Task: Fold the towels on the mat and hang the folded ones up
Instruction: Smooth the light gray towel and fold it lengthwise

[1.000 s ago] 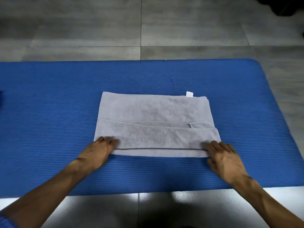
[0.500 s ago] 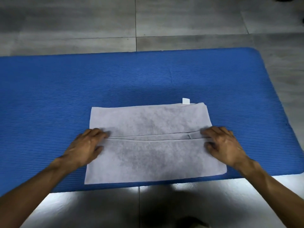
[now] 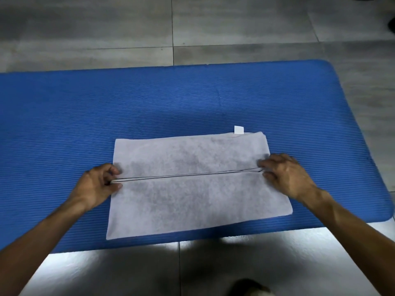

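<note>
A pale grey towel (image 3: 192, 189) lies flat on the blue ribbed mat (image 3: 192, 103), near the mat's front edge. A folded edge runs left to right across its middle, and a small white tag (image 3: 238, 129) sticks out at its far right corner. My left hand (image 3: 97, 185) pinches the left end of that folded edge between thumb and fingers. My right hand (image 3: 286, 175) grips the right end of the same edge with curled fingers.
Grey floor tiles (image 3: 128, 28) surround the mat, with a glossy reflective strip of floor in front. A dark object (image 3: 391, 22) sits at the far right edge. Part of a foot (image 3: 250, 288) shows at the bottom.
Both hands carried the towel's near flap away from me, from the front edge to the middle, where the fold line now sits. The view has tilted down slightly.
</note>
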